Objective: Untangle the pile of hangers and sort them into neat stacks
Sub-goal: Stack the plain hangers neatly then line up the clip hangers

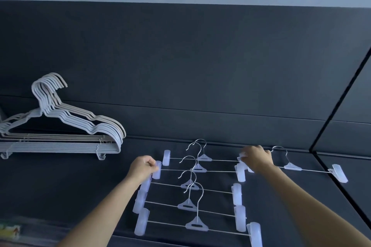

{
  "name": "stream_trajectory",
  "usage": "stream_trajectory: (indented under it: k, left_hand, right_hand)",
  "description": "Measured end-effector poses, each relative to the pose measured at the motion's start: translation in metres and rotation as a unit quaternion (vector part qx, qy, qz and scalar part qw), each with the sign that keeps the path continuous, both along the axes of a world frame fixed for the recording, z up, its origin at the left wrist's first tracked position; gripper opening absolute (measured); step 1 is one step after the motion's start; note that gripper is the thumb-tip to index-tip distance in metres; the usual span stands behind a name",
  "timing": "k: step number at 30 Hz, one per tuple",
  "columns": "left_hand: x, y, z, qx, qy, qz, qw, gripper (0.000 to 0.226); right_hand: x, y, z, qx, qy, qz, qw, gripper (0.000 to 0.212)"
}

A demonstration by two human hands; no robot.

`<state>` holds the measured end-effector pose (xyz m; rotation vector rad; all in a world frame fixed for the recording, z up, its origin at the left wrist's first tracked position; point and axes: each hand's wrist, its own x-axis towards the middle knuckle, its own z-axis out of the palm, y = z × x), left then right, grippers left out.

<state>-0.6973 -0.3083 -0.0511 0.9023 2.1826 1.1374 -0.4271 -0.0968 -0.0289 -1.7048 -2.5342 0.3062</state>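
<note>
Several clip hangers [192,196] with wire hooks and translucent white clips lie in an overlapping row on the dark mattress. My left hand [143,167] pinches the left clip of the second hanger from the back. My right hand [257,157] grips the right clips of the rear hangers. One more clip hanger [309,167] lies apart to the right, its left end hidden under my right hand. A neat stack of white and beige plastic hangers [60,128] rests at the far left, hooks up.
The dark padded surface [80,186] runs back to a dark upholstered backrest [180,66] below a pale wall. A seam [337,178] divides the surface at the right. A blurry packet [10,230] sits at the lower left edge.
</note>
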Motion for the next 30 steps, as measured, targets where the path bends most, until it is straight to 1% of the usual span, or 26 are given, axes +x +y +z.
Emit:
stream_trajectory:
  k: [4, 7, 12, 17, 21, 26, 30]
  left_hand:
    - [-0.001, -0.001, 0.001, 0.006, -0.003, -0.01, 1.0, 0.017]
    - [-0.002, -0.002, 0.002, 0.009, -0.004, -0.018, 1.0, 0.017]
    - [-0.004, 0.0, 0.003, 0.005, -0.002, -0.018, 1.0, 0.015]
    - [-0.005, 0.005, 0.005, -0.007, 0.0, -0.009, 1.0, 0.021]
    - [-0.007, 0.004, 0.004, -0.032, 0.01, -0.021, 0.999, 0.017]
    - [-0.009, 0.004, 0.005, -0.045, 0.029, -0.023, 0.998, 0.018]
    - [-0.008, 0.005, 0.005, -0.046, 0.046, -0.012, 0.998, 0.009]
  right_hand:
    - [-0.007, 0.007, -0.007, -0.032, 0.048, -0.011, 0.998, 0.021]
    - [-0.017, 0.008, -0.006, -0.03, 0.064, -0.004, 0.997, 0.023]
    - [-0.033, 0.006, -0.011, -0.023, 0.059, 0.016, 0.998, 0.025]
    - [-0.035, 0.002, -0.011, -0.004, 0.056, -0.004, 0.998, 0.028]
    - [-0.032, -0.001, -0.01, 0.01, 0.037, -0.014, 0.999, 0.03]
    - [-0.029, -0.007, -0.011, 0.015, 0.03, -0.021, 0.999, 0.027]
    - [-0.026, -0.016, -0.006, 0.013, 0.037, -0.016, 0.999, 0.023]
